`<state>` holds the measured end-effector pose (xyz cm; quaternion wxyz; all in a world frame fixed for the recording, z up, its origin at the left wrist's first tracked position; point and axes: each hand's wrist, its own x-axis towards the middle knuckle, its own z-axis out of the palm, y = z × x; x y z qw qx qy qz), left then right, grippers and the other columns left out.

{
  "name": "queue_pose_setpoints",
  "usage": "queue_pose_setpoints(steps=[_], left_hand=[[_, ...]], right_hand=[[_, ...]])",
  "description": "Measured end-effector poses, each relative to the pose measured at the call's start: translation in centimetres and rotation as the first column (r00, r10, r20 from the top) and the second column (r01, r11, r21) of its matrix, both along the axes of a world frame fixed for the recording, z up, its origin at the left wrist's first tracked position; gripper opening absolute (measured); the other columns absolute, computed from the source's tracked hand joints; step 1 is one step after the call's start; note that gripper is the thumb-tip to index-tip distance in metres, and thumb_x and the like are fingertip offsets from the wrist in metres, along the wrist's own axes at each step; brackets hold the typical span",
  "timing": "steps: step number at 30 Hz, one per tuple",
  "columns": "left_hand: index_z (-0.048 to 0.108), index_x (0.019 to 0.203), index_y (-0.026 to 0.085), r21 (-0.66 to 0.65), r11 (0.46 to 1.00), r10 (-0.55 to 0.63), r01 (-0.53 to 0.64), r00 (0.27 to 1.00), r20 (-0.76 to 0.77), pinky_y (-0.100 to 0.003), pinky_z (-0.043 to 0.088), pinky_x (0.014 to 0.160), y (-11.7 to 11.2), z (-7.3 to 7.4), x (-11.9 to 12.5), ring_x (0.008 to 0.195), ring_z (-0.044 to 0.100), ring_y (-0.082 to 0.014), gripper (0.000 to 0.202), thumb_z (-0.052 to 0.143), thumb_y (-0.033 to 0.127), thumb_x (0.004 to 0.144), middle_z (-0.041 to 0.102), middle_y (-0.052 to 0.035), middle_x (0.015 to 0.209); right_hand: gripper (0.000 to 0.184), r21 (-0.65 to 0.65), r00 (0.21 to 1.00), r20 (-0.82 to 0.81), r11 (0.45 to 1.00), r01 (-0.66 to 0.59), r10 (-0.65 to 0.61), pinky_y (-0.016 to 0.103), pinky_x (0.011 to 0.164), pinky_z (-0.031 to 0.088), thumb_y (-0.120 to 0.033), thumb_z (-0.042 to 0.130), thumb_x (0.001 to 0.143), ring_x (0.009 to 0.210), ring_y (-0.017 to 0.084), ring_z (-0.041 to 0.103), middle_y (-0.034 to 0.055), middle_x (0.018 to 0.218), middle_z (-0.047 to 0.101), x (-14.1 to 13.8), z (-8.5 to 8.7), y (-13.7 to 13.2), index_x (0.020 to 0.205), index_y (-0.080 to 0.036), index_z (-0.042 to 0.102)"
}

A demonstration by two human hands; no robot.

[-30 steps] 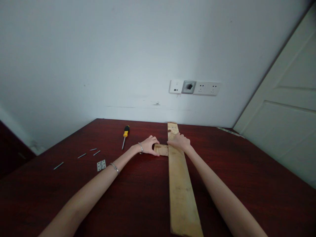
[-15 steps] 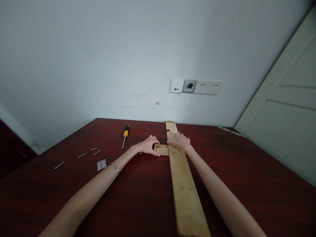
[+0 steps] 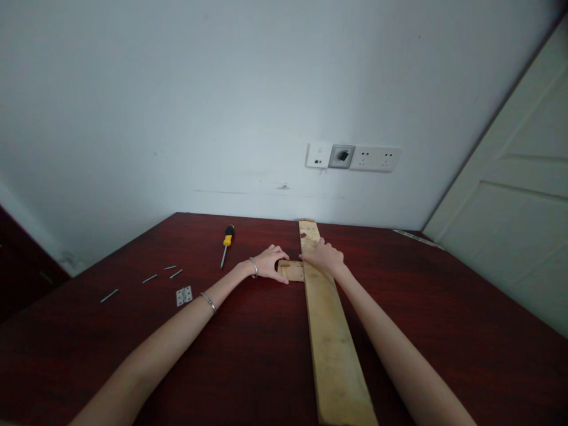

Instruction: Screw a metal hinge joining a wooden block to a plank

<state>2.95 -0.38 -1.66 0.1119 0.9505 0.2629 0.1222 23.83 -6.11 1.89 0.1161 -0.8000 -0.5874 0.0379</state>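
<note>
A long pale wooden plank lies on the dark red table, running from near me towards the wall. Against its left side sits a short wooden block. My left hand grips this block by its edges, thumb on the near side and fingers on the far side. My right hand is wrapped over the plank from the right, its fingertips at the plank's left edge close to the block. The underside of the right hand is hidden.
Left of my hands lie a yellow and black screwdriver, a metal hinge and several screws or nails, one a long pin. A wall with sockets stands behind the table; a white door is at right.
Both hands keep their places on the block and the plank. Only a slight shift of the whole view shows.
</note>
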Motion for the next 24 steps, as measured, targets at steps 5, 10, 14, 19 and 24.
queue_pose_setpoints(steps=[5, 10, 14, 19, 24], left_hand=[[0.053, 0.124, 0.016, -0.065, 0.998, 0.023, -0.024, 1.0, -0.009, -0.04, 0.039, 0.092, 0.1, 0.2, 0.0, 0.101, 0.045, -0.0282, 0.085, 0.073, 0.066, 0.059, 0.052, -0.0108, 0.106], [0.045, 0.132, 0.019, -0.206, 0.977, 0.073, -0.06, 0.996, 0.058, -0.039, 0.036, 0.096, 0.4, 0.5, -0.3, 0.106, 0.046, -0.0257, 0.063, 0.044, 0.062, 0.086, 0.055, -0.0093, 0.108], [0.038, 0.138, 0.02, -0.297, 0.947, 0.156, -0.122, 0.983, 0.093, -0.041, 0.032, 0.102, 0.2, 1.2, -0.6, 0.119, 0.041, -0.026, 0.058, 0.027, 0.057, 0.094, 0.053, -0.0107, 0.123], [0.041, 0.136, 0.017, -0.244, 0.955, 0.211, -0.169, 0.964, 0.159, -0.041, 0.027, 0.108, -0.1, 2.8, -0.6, 0.126, 0.036, -0.0238, 0.054, 0.027, 0.051, 0.096, 0.049, -0.0115, 0.132], [0.055, 0.12, 0.018, -0.068, 0.985, 0.169, -0.156, 0.936, 0.308, -0.038, 0.028, 0.108, -0.5, 6.6, -0.7, 0.12, 0.041, -0.0194, 0.04, 0.03, 0.04, 0.099, 0.055, -0.0076, 0.121]], right_hand=[[0.103, 0.009, 1.0, -0.025, 1.0, 0.002, -0.002, 0.047, 0.086, 0.046, -0.073, 0.058, 0.063, 0.109, 0.04, 0.058, 0.0277, 0.121, 0.056, -0.1, 0.1, -0.1, 0.134, -0.003, 0.036], [0.087, 0.027, 0.997, -0.07, 1.0, -0.005, 0.007, 0.049, 0.087, 0.044, -0.074, 0.043, 0.075, 0.109, 0.039, 0.059, 0.0257, 0.119, 0.058, 1.7, 0.3, 0.2, 0.132, -0.008, 0.042], [0.06, 0.119, 0.994, -0.106, 0.992, 0.033, -0.02, 0.044, 0.087, 0.045, -0.059, 0.034, 0.089, 0.108, 0.033, 0.06, 0.0184, 0.119, 0.061, 4.4, 0.2, 0.4, 0.128, -0.016, 0.047], [0.038, 0.236, 0.987, -0.162, 0.971, 0.046, -0.007, 0.034, 0.079, 0.047, -0.041, 0.036, 0.091, 0.099, 0.025, 0.063, 0.0097, 0.109, 0.066, 6.6, -0.7, 0.3, 0.118, -0.02, 0.054], [0.035, 0.352, 0.98, -0.182, 0.936, -0.007, 0.076, 0.032, 0.075, 0.047, -0.033, 0.041, 0.087, 0.095, 0.023, 0.063, 0.0085, 0.103, 0.068, 6.8, -0.3, 0.6, 0.115, -0.019, 0.058]])
